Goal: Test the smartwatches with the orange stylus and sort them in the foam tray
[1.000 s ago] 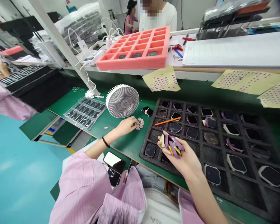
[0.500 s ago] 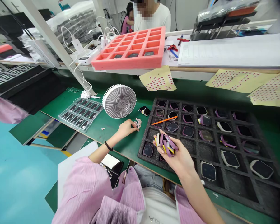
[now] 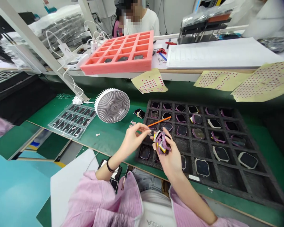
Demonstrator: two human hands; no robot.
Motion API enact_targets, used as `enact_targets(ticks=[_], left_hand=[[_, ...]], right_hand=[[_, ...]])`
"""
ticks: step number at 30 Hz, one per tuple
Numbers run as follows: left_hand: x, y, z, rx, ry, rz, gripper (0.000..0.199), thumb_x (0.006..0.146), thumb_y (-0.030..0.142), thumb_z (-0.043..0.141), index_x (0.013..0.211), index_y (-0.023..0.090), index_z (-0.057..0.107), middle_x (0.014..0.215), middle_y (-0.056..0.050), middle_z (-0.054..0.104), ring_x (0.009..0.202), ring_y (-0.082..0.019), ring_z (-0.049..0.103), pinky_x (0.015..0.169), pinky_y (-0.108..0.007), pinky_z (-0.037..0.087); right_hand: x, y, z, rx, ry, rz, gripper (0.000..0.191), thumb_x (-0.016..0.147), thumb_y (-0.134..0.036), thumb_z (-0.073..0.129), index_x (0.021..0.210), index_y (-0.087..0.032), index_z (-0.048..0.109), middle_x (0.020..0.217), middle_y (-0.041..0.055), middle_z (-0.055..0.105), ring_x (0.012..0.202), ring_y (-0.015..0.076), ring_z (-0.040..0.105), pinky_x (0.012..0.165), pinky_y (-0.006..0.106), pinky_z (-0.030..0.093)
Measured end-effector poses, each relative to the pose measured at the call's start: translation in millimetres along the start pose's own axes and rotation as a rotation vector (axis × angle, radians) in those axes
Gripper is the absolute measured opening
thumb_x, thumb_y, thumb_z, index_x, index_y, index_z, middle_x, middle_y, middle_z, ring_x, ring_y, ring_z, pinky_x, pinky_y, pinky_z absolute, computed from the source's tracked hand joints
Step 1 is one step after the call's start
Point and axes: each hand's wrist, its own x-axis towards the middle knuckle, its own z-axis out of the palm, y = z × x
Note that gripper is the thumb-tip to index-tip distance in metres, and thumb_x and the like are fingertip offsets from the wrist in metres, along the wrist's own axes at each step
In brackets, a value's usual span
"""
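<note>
My right hand [image 3: 169,157] is wrapped round a small bunch of watch cases [image 3: 162,142], mostly purple, one whitish, with yellow bits among them. It hangs over the front left of a black foam tray [image 3: 182,144] whose compartments hold several dark-faced smartwatches [image 3: 202,167]. Close to the bunch on its left, my left hand [image 3: 135,138] has thumb and forefinger pinched together; whatever lies between the fingertips is too small to make out. An orange stick [image 3: 159,121] lies across the tray just beyond both hands. Small pale pieces [image 3: 132,124] lie on the green table behind my left hand.
A white fan [image 3: 112,105] stands left of the tray, with two watches [image 3: 139,113] beside it. Further left lies a clear plastic tray [image 3: 72,121] of dark parts. On the shelf above sit a pink foam tray [image 3: 118,67] and papers [image 3: 217,55]. A person [image 3: 149,22] is behind it.
My left hand has left the small pale pieces and moved right, up to the watch cases. The right hand still holds them, and the view has shifted a little to the right.
</note>
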Motion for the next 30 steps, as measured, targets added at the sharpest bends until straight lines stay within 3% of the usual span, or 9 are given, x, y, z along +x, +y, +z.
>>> enact_targets(ticks=[3, 6, 13, 17, 21, 27, 30], left_hand=[[-12.6, 23.0, 32.5, -0.215, 0.092, 0.023, 0.016, 0.084, 0.030, 0.063, 0.093, 0.016, 0.065, 0.079, -0.003, 0.067, 0.069, -0.012, 0.064, 0.060, -0.021, 0.050], [-16.7, 30.6, 49.8, -0.250, 0.131, 0.034, 0.012, 0.083, 0.027, 0.065, 0.085, 0.015, 0.067, 0.081, -0.005, 0.069, 0.069, -0.012, 0.063, 0.061, -0.022, 0.050], [-10.9, 32.6, 55.0, -0.153, 0.173, 0.131, 0.010, 0.081, 0.024, 0.067, 0.079, 0.015, 0.071, 0.074, -0.003, 0.067, 0.065, -0.011, 0.059, 0.061, -0.022, 0.048], [-9.5, 35.4, 64.3, -0.191, 0.141, 0.100, 0.011, 0.081, 0.026, 0.068, 0.080, 0.016, 0.072, 0.078, -0.005, 0.069, 0.067, -0.012, 0.059, 0.061, -0.023, 0.048], [-7.7, 35.5, 72.2, -0.264, 0.115, 0.080, 0.012, 0.080, 0.027, 0.069, 0.079, 0.017, 0.073, 0.077, -0.005, 0.069, 0.067, -0.013, 0.059, 0.062, -0.025, 0.048], [-6.8, 36.8, 77.5, -0.276, 0.094, 0.160, 0.013, 0.079, 0.030, 0.071, 0.076, 0.018, 0.074, 0.068, -0.002, 0.064, 0.065, -0.013, 0.056, 0.062, -0.026, 0.048], [-10.7, 37.0, 83.5, -0.237, 0.090, 0.178, 0.016, 0.085, 0.032, 0.065, 0.082, 0.019, 0.074, 0.082, -0.005, 0.066, 0.080, -0.016, 0.060, 0.077, -0.031, 0.051]], right_hand=[[-0.7, 9.7, 1.3, -0.025, 0.072, -0.136, 0.048, 0.075, -0.030, 0.065, 0.123, -0.031, 0.057, 0.106, 0.0000, 0.069, 0.098, 0.0177, 0.065, 0.077, 0.031, 0.050], [-0.5, 14.2, 1.1, -0.054, 0.138, -0.216, 0.050, 0.077, -0.034, 0.064, 0.126, -0.031, 0.054, 0.122, 0.0007, 0.064, 0.111, 0.0187, 0.060, 0.094, 0.037, 0.046], [2.7, 18.6, -3.3, -0.102, 0.145, -0.442, 0.064, 0.080, -0.034, 0.062, 0.139, -0.031, 0.038, 0.130, 0.0040, 0.058, 0.115, 0.0194, 0.058, 0.102, 0.040, 0.042], [3.6, 17.9, -6.0, -0.165, 0.207, -0.544, 0.063, 0.081, -0.033, 0.061, 0.139, -0.036, 0.037, 0.141, 0.0014, 0.047, 0.122, 0.0185, 0.053, 0.103, 0.036, 0.041], [2.0, 11.4, -5.5, -0.203, 0.257, -0.667, 0.066, 0.081, -0.032, 0.061, 0.141, -0.038, 0.034, 0.141, 0.0021, 0.046, 0.126, 0.0195, 0.050, 0.105, 0.037, 0.040], [-1.0, 3.2, -4.3, -0.199, 0.231, -0.677, 0.071, 0.081, -0.031, 0.060, 0.144, -0.037, 0.028, 0.130, 0.0043, 0.054, 0.118, 0.0201, 0.056, 0.106, 0.042, 0.039], [-1.5, -1.3, -5.5, -0.188, 0.244, -0.708, 0.067, 0.082, -0.029, 0.060, 0.141, -0.038, 0.031, 0.133, 0.0033, 0.051, 0.117, 0.0194, 0.056, 0.105, 0.041, 0.040]])
